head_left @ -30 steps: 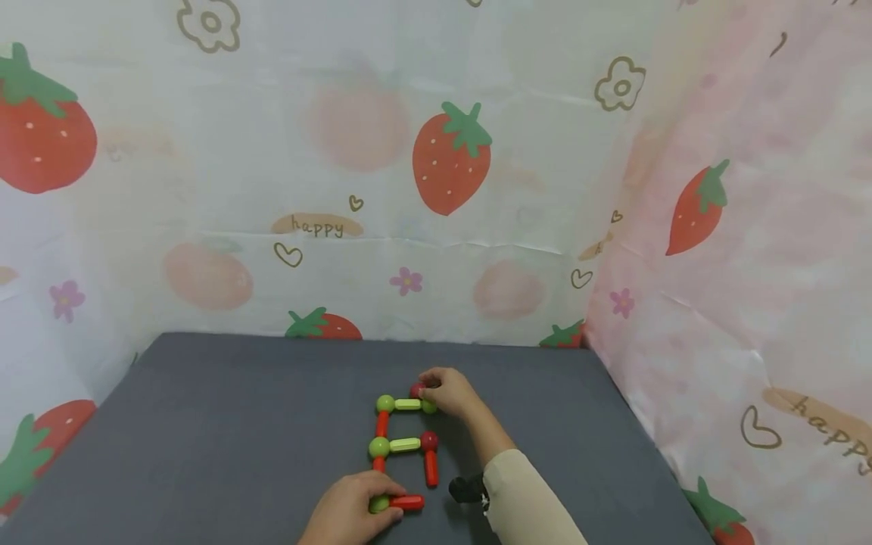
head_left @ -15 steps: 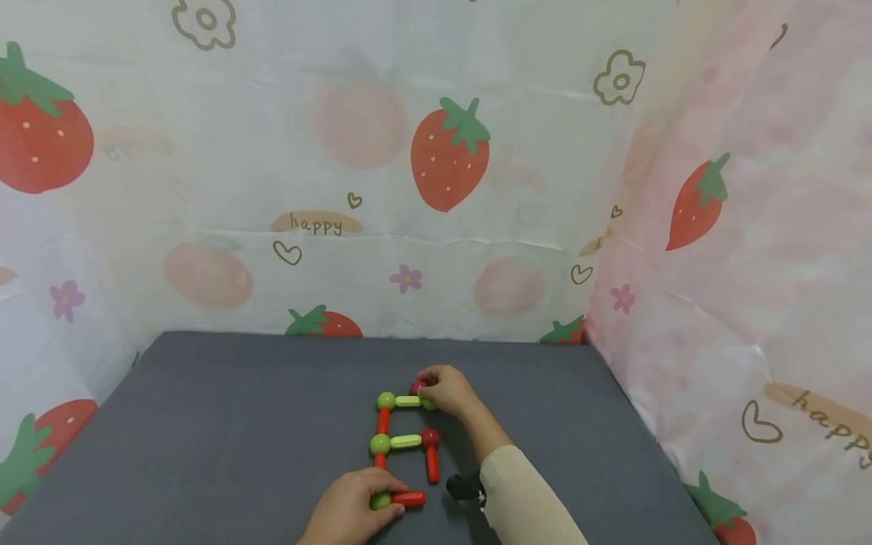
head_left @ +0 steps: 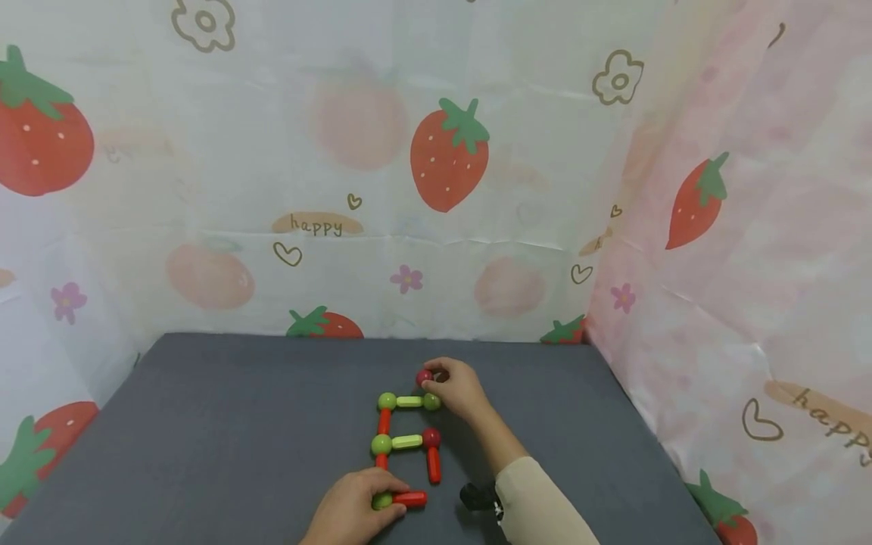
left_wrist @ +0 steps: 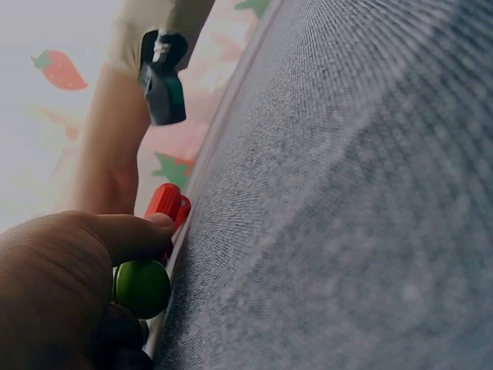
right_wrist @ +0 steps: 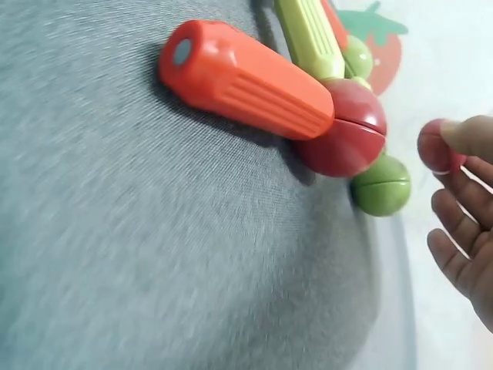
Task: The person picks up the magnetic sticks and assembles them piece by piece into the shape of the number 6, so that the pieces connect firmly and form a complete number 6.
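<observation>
Magnetic balls and rods form a figure on the dark table. My right hand [head_left: 459,390] pinches a loose red ball [head_left: 424,378] between thumb and fingertips, above and beyond the far-right green ball [head_left: 432,402]. In the right wrist view this red ball [right_wrist: 436,146] is apart from the figure, the other fingers loosely bent. At the near end, my left hand [head_left: 354,506] holds a green ball [head_left: 383,500], partly hidden under the fingers, with a red rod [head_left: 411,499] pointing right from it. The left index fingertip lies by that red rod [left_wrist: 164,202] in the left wrist view.
A green ball [head_left: 381,444] in the middle joins a yellow-green rod [head_left: 407,441] to a red ball [head_left: 431,437]. From it a red rod [head_left: 434,465] points toward me, its near end free. Strawberry-print cloth [head_left: 327,280] stands behind the table [head_left: 225,424].
My right hand has moved slightly away and right with the red ball, uncovering the far-right green ball. My left hand stays on the near green ball.
</observation>
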`<control>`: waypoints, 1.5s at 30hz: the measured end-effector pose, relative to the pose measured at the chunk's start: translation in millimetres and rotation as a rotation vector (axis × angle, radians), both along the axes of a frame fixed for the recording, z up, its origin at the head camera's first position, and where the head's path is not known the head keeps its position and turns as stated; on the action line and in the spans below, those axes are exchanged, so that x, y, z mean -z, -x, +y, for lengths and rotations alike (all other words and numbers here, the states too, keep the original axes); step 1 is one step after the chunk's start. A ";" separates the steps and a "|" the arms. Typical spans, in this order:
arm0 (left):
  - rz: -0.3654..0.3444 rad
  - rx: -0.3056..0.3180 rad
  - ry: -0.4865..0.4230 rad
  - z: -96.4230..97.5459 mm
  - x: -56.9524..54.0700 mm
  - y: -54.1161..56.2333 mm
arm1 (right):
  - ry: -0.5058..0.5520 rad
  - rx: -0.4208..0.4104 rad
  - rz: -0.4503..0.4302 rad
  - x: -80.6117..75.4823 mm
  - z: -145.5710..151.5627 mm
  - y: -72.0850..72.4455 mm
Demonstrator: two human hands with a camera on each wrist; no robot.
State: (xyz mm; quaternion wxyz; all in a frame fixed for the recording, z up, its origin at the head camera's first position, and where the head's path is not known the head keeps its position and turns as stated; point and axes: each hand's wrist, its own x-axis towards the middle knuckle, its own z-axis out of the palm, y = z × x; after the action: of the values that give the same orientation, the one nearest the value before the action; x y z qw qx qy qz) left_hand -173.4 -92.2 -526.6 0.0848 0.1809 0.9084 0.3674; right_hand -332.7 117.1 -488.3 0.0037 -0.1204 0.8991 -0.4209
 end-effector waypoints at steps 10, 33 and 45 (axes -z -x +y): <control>-0.003 0.007 -0.023 3.2 2.8 0.2 | -0.006 -0.057 0.059 -7.9 21.1 -28.7; -0.016 0.022 -0.021 -1.0 2.4 4.0 | -0.051 -0.248 0.033 -2.3 55.3 -93.0; 0.005 -0.011 -0.020 -1.1 2.0 2.8 | 0.022 -0.299 -0.208 10.3 55.0 -110.3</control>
State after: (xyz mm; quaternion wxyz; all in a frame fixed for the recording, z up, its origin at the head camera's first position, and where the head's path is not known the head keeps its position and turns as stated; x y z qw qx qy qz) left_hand -176.3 -93.3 -528.6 0.0785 0.1776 0.9058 0.3765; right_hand -222.4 172.1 -498.6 0.1578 -0.2088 0.8613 -0.4355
